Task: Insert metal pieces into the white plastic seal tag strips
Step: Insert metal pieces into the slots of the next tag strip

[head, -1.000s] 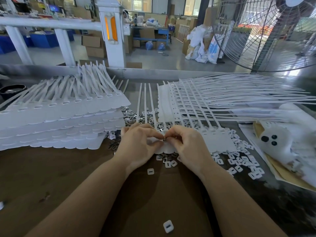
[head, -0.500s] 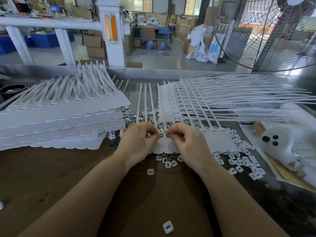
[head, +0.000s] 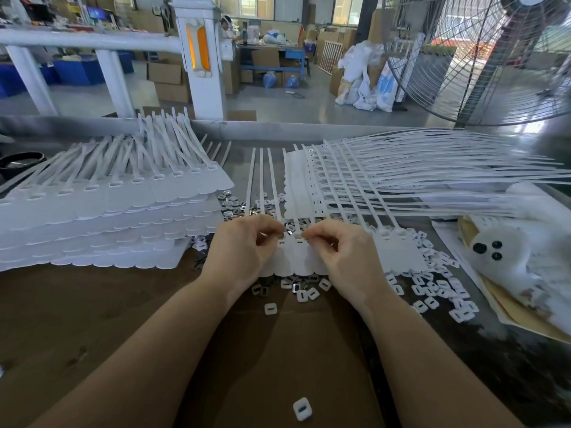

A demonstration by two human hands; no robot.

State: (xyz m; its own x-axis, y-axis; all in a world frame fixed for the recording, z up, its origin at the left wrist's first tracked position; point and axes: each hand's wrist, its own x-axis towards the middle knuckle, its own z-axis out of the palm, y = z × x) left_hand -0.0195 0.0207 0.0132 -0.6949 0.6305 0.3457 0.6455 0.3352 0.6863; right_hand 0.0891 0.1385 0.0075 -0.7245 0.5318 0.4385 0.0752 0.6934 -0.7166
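A sheet of joined white seal tag strips (head: 298,257) lies in front of me, its long tails running away across the table. My left hand (head: 247,251) pinches a small shiny metal piece (head: 289,233) at the slot row of the sheet. My right hand (head: 343,257) has curled fingers, thumb and forefinger pinched together just right of that piece, over the tag slot; what they hold is too small to tell. Loose metal pieces (head: 230,205) and white plastic caps (head: 432,288) are scattered around the sheet.
A tall stack of tag sheets (head: 102,227) fills the left. More strips (head: 432,183) fan out to the right. A white bag with black dots (head: 509,251) sits far right. One white cap (head: 302,408) lies near the front edge. A large fan (head: 482,57) stands behind.
My two hands have drawn slightly apart at the slot row, and both shifted a little up the sheet. The metal piece now shows at my left fingertips.
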